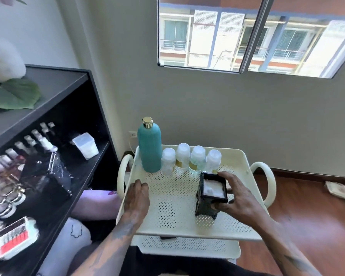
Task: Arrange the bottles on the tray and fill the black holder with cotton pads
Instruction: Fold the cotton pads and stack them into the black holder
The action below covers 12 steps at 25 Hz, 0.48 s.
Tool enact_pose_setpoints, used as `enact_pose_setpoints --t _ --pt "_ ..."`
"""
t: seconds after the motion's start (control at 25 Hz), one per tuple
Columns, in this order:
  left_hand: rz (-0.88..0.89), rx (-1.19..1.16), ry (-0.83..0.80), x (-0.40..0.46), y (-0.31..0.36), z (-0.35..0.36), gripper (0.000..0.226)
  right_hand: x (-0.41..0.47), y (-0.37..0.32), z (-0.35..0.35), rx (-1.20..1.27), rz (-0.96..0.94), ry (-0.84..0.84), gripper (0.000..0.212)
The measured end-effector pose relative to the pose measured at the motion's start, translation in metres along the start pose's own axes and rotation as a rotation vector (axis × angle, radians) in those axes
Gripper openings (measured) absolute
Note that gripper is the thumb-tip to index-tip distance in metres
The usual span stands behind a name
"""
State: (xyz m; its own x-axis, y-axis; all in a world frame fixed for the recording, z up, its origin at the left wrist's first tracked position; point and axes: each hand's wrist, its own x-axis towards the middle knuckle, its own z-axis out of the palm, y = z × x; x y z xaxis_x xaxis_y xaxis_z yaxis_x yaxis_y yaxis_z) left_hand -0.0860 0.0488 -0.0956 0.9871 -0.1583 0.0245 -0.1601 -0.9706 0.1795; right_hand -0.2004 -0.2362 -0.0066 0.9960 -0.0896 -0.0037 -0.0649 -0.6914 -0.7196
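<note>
1. The right hand [236, 196] grips the square black holder [211, 196], thumb curled against its near side and fingers wrapped round its far and right sides.
2. The left hand [136, 198] lies palm down, fingers straight and relaxed, on the near-left part of the cream perforated metal tray [175, 214]; it holds nothing.
3. The two hands are well apart, with bare perforated tray surface between them.
4. The holder stands upright on small feet on the tray floor, and its open top shows a stack of white cotton pads [212, 189] reaching close to the rim.
5. Just beyond the right hand's fingertips, along the tray's far edge, stand four small clear bottles with white caps [190, 159] in a row, some with gold bands.
6. Beyond the left hand, at the left end of that row, stands a tall teal bottle with a gold cap [149, 146], upright and just beside the nearest small bottle.
7. The tray has rounded cream loop handles [267, 182] at its left and right ends, and a second perforated shelf shows below it.
8. Left of the left hand is a black open shelf unit [68, 120] carrying rows of small bottles and a translucent white plastic box [86, 145].
9. On top of the shelf unit lies a large green leaf [14, 96].
10. Above and beyond both hands is a window with dark frames [253, 34] set in a grey wall.
</note>
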Motion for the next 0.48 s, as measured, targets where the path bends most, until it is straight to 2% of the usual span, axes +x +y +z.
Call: enact_pose_setpoints --t 0.08,0.16,0.24,0.4,0.48 --pt "-0.014 -0.076 -0.001 -0.004 0.001 0.000 0.037 0.000 -0.001 -0.001 0.002 0.006 0.003 0.087" --pt "-0.072 -0.323 -0.021 -0.012 0.008 -0.016 0.027 -0.001 -0.002 -0.001 0.005 0.006 0.000 0.087" --pt "-0.031 -0.593 0.017 -0.014 0.024 -0.048 0.016 0.000 -0.003 -0.001 0.005 -0.005 0.007 0.087" --pt "0.317 -0.854 0.256 -0.008 0.082 -0.131 0.009 0.001 0.004 -0.001 0.015 -0.006 0.010 0.086" --pt "0.513 -0.831 0.337 -0.011 0.108 -0.157 0.010 0.001 0.004 0.000 0.042 -0.005 0.004 0.085"
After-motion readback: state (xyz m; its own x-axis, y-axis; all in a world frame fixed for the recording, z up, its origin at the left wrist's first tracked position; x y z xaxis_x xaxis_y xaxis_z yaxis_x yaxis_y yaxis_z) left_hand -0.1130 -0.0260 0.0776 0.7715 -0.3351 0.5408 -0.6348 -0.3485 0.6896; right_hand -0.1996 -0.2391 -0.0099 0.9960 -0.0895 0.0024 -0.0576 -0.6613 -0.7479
